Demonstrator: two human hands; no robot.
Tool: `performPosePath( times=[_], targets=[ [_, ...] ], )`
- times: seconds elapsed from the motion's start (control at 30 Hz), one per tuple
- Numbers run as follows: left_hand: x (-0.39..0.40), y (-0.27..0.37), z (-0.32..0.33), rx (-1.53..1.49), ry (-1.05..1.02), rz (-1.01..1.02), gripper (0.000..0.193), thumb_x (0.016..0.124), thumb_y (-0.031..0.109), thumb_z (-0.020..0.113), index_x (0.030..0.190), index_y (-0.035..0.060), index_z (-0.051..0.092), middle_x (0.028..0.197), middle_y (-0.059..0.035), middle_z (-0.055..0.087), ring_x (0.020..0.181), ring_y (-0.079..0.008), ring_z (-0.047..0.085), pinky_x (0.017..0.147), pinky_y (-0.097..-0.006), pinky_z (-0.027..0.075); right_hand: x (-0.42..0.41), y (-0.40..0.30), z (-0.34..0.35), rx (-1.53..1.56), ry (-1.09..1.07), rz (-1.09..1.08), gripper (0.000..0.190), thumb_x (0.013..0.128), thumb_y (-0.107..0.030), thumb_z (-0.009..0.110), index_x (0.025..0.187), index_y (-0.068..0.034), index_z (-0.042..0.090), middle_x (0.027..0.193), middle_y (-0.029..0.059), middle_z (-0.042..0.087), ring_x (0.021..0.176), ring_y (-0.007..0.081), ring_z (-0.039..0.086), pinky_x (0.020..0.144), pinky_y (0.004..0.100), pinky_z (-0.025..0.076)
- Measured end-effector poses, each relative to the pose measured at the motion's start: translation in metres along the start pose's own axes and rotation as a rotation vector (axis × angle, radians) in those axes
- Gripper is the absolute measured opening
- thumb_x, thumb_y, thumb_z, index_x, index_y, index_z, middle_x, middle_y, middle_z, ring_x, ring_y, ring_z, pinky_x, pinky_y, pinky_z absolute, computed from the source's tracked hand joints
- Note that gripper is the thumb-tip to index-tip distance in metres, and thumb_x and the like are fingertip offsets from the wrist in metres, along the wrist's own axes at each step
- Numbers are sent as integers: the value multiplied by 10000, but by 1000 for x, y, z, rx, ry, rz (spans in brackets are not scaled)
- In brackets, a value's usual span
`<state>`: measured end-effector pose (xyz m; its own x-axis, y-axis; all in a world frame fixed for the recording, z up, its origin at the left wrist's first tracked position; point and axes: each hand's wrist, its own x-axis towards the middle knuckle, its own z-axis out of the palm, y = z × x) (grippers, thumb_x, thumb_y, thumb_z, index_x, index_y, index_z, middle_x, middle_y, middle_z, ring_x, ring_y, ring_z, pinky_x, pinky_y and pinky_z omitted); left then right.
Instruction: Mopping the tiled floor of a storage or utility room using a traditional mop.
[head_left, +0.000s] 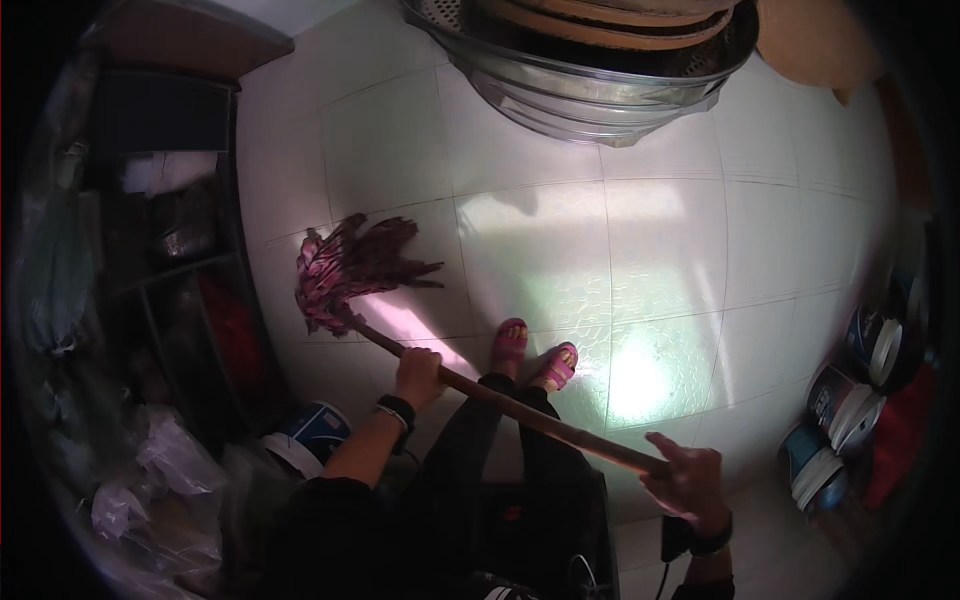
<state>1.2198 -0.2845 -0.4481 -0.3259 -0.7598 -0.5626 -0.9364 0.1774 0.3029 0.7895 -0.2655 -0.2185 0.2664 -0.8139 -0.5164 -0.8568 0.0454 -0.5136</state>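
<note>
A mop with a wooden handle (517, 411) slants across my body from upper left to lower right. My left hand (420, 377) is wrapped around the handle a short way above the mop head. Around the handle's upper end closes my right hand (686, 480), its index finger stretched out. The dark red cloth-strip mop head (349, 274) is over the floor at the left, its strips spread towards the right; whether it touches the tiles I cannot tell. My feet in pink sandals (512, 345) stand on the pale tiled floor (525, 262), right of the mop head.
Stacked metal trays or basins (592, 97) stand ahead, with a round brown item (817, 45) beside them. Dark shelving (169, 210) lines the left, near plastic bags (169, 465) and a bucket (315, 435). Several paint-type buckets (844, 409) sit along the right.
</note>
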Motion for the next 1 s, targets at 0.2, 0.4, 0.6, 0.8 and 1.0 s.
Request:
performPosePath(
  times=[0.2, 0.4, 0.6, 0.8, 1.0],
  targets=[
    [-114, -177, 30, 146, -99, -393, 76, 764, 85, 610, 838, 69, 618, 933, -145, 611, 969, -341, 560, 840, -445, 471, 72, -106, 91, -32, -135, -464, 491, 751, -238, 682, 1205, -97, 563, 633, 51, 575, 496, 199, 602, 447, 330, 473],
    [-93, -84, 33, 94, -121, -465, 89, 731, 119, 653, 819, 120, 642, 885, -102, 624, 947, -317, 579, 829, -460, 465, 50, -55, 71, -88, -157, -436, 505, 759, -264, 683, 1209, -72, 557, 625, 50, 574, 488, 187, 602, 437, 306, 453],
    [-8, 80, -1, 230, -160, -27, 289, 717, 398, 712, 666, 121, 645, 704, -105, 621, 771, -281, 621, 751, -445, 439, -24, 88, -8, 48, 11, -233, 464, 768, -258, 728, 1186, -117, 584, 552, 24, 519, 443, 175, 553, 416, 294, 417],
    [101, 340, 16, -24, -148, 441, 208, 633, 298, 707, 605, 105, 634, 648, -91, 623, 712, -279, 608, 767, -407, 432, -212, 266, -79, 728, 137, 526, 555, 664, -103, 787, 1188, -73, 608, 719, 102, 660, 618, 207, 651, 549, 312, 512],
    [123, 588, 73, -233, -157, 937, 82, 577, 139, 656, 572, 95, 588, 589, -67, 547, 747, -234, 548, 773, -392, 396, -444, 294, -86, 538, 172, 1189, 481, 679, -70, 788, 1135, -33, 640, 741, 56, 614, 674, 121, 579, 582, 273, 472]
  ],
)
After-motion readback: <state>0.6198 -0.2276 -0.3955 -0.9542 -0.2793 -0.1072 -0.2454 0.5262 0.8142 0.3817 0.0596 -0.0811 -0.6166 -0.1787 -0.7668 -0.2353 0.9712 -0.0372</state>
